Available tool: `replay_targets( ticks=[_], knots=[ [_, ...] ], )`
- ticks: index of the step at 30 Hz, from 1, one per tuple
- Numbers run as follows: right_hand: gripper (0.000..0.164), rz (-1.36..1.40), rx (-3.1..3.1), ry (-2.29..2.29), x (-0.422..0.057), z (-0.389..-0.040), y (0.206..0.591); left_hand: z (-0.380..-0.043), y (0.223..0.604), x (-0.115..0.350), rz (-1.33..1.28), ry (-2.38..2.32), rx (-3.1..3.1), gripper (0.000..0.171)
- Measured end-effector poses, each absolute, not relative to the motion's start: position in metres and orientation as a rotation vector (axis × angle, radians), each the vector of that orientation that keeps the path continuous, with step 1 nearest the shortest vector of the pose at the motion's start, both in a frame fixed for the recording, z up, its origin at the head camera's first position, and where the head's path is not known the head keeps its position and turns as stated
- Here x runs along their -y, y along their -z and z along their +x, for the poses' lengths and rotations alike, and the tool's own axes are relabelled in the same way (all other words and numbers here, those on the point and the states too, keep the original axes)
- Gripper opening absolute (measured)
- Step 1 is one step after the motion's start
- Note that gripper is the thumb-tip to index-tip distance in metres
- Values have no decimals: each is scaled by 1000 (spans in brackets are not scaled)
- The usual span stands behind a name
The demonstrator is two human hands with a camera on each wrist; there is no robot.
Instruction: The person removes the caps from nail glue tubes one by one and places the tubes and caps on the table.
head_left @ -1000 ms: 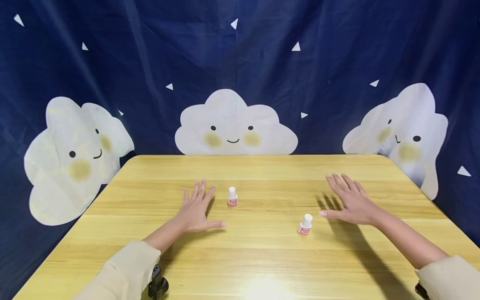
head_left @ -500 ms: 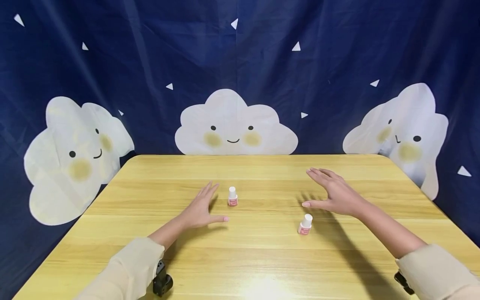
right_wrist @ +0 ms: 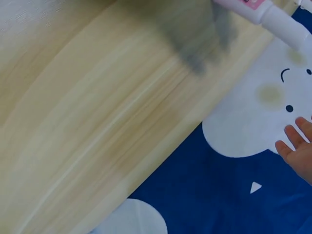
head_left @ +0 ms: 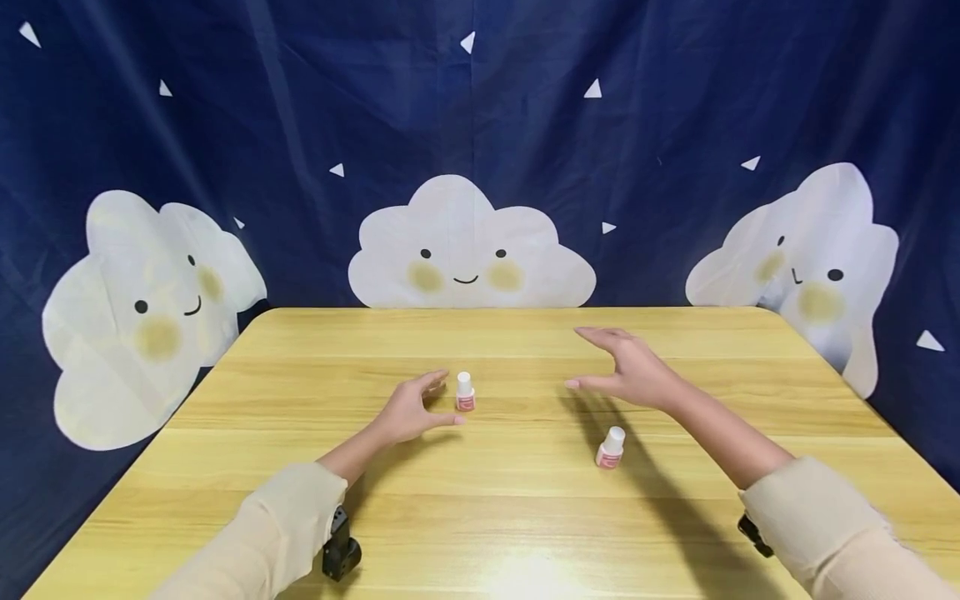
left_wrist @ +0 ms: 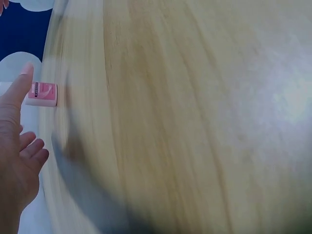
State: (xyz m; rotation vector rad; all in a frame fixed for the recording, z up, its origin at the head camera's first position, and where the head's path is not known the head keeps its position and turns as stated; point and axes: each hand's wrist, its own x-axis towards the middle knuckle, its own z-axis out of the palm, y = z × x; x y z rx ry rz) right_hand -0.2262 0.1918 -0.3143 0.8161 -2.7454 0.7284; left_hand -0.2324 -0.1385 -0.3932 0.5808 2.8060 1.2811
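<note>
Two small white bottles with pink labels stand upright on the wooden table (head_left: 525, 475). My left hand (head_left: 405, 413) is beside the left bottle (head_left: 465, 392), thumb and fingers spread apart toward it. A small gap seems to separate them in the head view. In the left wrist view the thumb (left_wrist: 20, 85) partly covers a bottle's pink label (left_wrist: 45, 92). Above the table, behind and to the right of the right bottle (head_left: 611, 449), my right hand (head_left: 636, 372) hovers with nothing in it. The right wrist view shows its fingertips (right_wrist: 295, 139) and a bottle's white cap (right_wrist: 285, 25).
A dark blue curtain (head_left: 525, 108) with printed clouds hangs beyond the table's far edge. Black wrist cameras sit under the left sleeve (head_left: 288, 521) and right sleeve (head_left: 802, 517). A bright glare lies on the table's near middle.
The left hand has come closer to the left bottle, its fingers bending from a wide spread. My right hand has moved left and away from me. Both bottles stay in place.
</note>
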Motion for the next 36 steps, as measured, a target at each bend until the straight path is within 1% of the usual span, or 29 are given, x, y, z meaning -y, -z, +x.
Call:
replay_targets(
  ticks=[11,22,32,36],
  knots=[
    [65,904,2756,-821,-157,-235,313,-236,397,128,575,-1427,-2771,58],
    [58,866,2766,-948,-126,-241,317,-236,397,118,437,-1573,-2693,44],
    [52,840,2762,-1079,-96,-244,327,-239,401,115,448,-1676,-2626,32],
    [50,845,2759,-1142,-85,-245,331,-241,403,115,469,-1688,-2626,30]
  ],
)
